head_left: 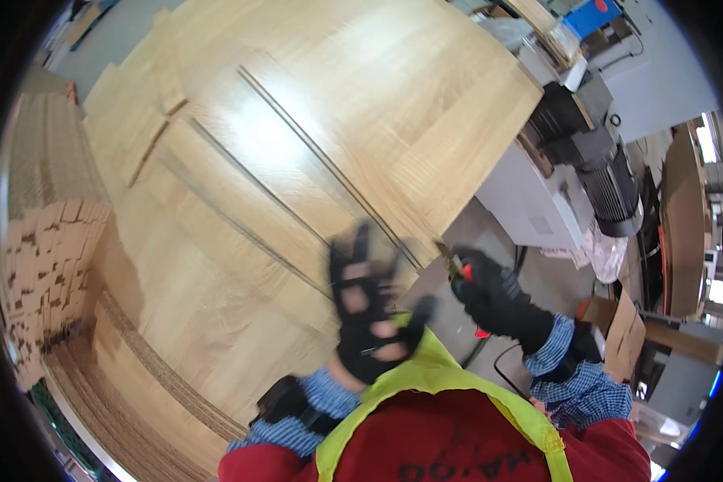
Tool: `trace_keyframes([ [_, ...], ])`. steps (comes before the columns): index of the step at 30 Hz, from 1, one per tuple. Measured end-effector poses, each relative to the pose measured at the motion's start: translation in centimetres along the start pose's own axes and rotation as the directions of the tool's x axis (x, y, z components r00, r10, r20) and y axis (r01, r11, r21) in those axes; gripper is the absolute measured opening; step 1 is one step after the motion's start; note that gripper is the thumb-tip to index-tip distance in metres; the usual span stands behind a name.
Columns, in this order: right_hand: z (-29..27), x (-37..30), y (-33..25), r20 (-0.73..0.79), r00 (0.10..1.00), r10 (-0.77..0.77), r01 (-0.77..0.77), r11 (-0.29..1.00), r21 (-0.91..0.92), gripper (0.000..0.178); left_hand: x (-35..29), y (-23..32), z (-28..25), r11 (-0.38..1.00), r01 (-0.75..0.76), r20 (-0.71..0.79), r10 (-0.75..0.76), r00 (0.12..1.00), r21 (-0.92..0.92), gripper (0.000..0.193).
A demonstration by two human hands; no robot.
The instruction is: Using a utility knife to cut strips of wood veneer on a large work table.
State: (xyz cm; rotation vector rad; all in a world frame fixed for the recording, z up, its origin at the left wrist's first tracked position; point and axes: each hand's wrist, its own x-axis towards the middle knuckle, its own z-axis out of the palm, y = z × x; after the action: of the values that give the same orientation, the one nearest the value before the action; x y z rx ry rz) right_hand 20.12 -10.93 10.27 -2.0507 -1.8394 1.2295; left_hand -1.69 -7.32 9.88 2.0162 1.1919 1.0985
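My left hand [369, 309], in a worn black glove with holes in it, is over the near edge of the wood-grain boards. Its fingers are spread and slightly blurred, and nothing shows in its grip. Black-gloved as well, my right hand [494, 296] is closed around a red-handled tool with a flat metal tip [448, 255]; its exact kind is hard to make out. The tip points up and left, beside the near corner of a narrow wood-grain strip [337, 173]. More long boards [249, 181] lie side by side to the left, with dark gaps between them.
Stacked boards with rough brown edges [56, 249] stand at the far left. Further boards [161, 369] are piled at the near left. On the right are a black motor [606, 181] on a white machine, cardboard [618, 333] and a dark cable [506, 365].
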Motion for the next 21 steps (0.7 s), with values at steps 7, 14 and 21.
trace_keyframes([
  [7,-1.2,10.9,-4.0,-0.045,0.978,-0.205,0.21,0.955,0.208,0.05,-9.2,-4.7,-5.5,0.633,0.393,-0.22,-0.336,0.916,0.667,0.05],
  [14,4.8,8.1,-5.4,-0.092,0.945,-0.314,0.317,0.948,0.025,0.04,-11.3,-3.9,-0.9,0.69,0.433,-0.345,-0.274,0.898,0.579,0.049],
  [21,9.6,-3.4,-1.6,-0.08,0.932,-0.354,0.355,0.935,0.002,0.03,-21.9,4.2,0.6,0.731,0.608,-0.484,-0.429,0.763,0.31,0.053],
])
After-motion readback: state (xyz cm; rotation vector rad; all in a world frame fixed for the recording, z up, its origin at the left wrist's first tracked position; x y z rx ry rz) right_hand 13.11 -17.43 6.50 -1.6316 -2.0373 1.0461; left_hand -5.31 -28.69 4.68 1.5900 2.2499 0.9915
